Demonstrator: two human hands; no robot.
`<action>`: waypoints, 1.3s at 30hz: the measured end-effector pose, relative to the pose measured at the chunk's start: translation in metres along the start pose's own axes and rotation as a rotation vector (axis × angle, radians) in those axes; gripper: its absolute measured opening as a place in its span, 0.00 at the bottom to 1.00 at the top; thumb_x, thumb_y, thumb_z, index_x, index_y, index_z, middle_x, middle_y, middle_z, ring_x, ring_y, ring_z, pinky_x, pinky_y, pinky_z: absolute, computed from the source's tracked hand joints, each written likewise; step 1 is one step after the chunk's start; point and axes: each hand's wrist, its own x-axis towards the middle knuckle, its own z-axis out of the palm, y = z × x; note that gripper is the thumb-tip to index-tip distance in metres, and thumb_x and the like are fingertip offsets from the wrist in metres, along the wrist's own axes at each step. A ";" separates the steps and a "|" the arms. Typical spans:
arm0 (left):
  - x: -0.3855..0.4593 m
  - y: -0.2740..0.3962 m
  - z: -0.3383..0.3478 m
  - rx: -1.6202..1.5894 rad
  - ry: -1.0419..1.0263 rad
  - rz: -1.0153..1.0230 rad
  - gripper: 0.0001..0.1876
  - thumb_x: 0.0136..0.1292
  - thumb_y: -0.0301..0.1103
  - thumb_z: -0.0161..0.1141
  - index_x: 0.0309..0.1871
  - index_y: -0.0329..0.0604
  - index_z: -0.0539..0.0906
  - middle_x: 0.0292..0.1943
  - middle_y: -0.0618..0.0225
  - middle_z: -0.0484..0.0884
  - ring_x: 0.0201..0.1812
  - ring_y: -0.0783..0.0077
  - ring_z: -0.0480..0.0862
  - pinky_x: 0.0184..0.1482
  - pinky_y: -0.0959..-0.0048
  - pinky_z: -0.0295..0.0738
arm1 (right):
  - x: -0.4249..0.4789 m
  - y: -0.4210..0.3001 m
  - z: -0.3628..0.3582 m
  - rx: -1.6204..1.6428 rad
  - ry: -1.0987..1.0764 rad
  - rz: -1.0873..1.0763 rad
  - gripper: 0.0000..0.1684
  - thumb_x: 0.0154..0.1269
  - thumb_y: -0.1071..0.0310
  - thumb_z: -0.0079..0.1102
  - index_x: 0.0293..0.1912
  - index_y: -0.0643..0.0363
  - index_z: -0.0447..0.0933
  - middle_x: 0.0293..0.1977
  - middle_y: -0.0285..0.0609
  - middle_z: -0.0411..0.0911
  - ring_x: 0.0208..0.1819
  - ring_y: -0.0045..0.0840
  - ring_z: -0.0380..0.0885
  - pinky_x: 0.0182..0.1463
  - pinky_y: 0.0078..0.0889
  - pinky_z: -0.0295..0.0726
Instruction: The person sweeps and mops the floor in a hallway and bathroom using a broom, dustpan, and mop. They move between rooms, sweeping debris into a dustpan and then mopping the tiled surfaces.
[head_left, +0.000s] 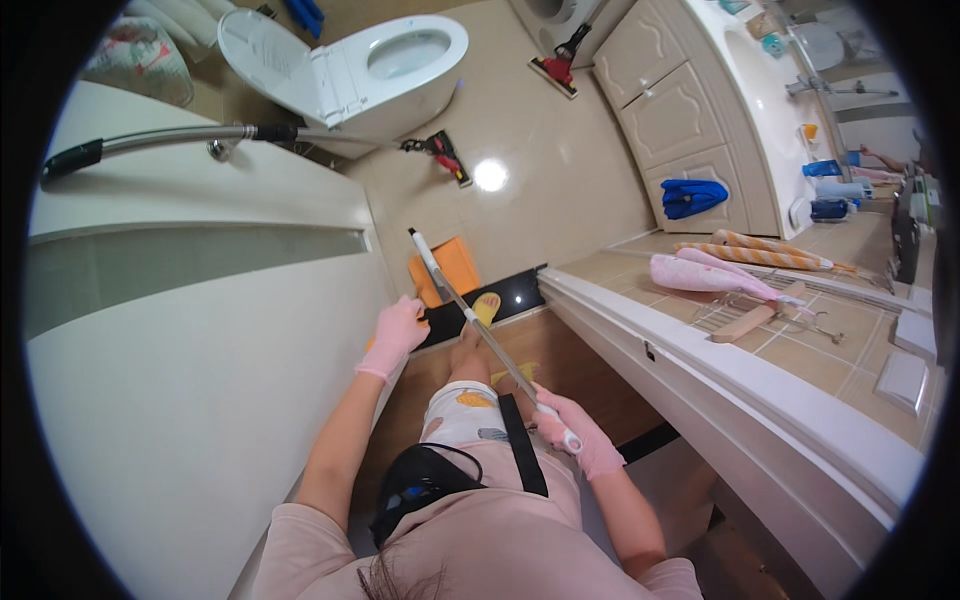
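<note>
My right hand (574, 431), in a pink glove, grips the white end of a long metal pole (495, 346). The pole slants away from me, and its white far end with a black tip crosses over an orange dustpan (459, 264) on the floor by the sill. My left hand (401, 335), also gloved in pink, is closed around an orange handle (423, 324); orange shows on both sides of the fist. Whether this handle joins the dustpan cannot be seen. One foot in a yellow slipper (486, 307) stands at the black door sill (517, 294).
A white door (187, 375) stands on the left, with a floor squeegee (444, 159) leaning across it. Ahead are a toilet (405, 56) with raised lid and another red-black squeegee head (556, 73). Right are a door frame (675, 337), a vanity cabinet (675, 112) and hanging umbrellas (754, 255).
</note>
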 end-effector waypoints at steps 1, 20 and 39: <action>0.000 -0.007 0.002 -0.013 0.019 0.012 0.10 0.49 0.37 0.65 0.32 0.44 0.79 0.38 0.56 0.79 0.37 0.50 0.82 0.41 0.57 0.78 | -0.007 -0.001 0.003 -0.067 0.035 -0.030 0.12 0.73 0.64 0.45 0.54 0.44 0.68 0.13 0.28 0.59 0.09 0.14 0.57 0.09 0.19 0.56; -0.019 -0.003 0.013 0.113 -0.023 -0.358 0.13 0.48 0.40 0.66 0.36 0.45 0.83 0.41 0.53 0.80 0.43 0.53 0.81 0.48 0.60 0.77 | 0.215 -0.246 -0.057 0.304 0.500 -0.816 0.13 0.70 0.56 0.43 0.39 0.55 0.61 0.16 0.40 0.63 0.12 0.26 0.64 0.15 0.33 0.65; -0.018 -0.030 0.007 0.022 -0.264 -0.494 0.19 0.57 0.49 0.55 0.42 0.46 0.86 0.41 0.51 0.85 0.44 0.51 0.83 0.48 0.59 0.77 | 0.156 0.020 -0.094 -0.126 0.432 -0.236 0.34 0.73 0.60 0.43 0.74 0.40 0.46 0.12 0.31 0.58 0.09 0.20 0.58 0.12 0.27 0.63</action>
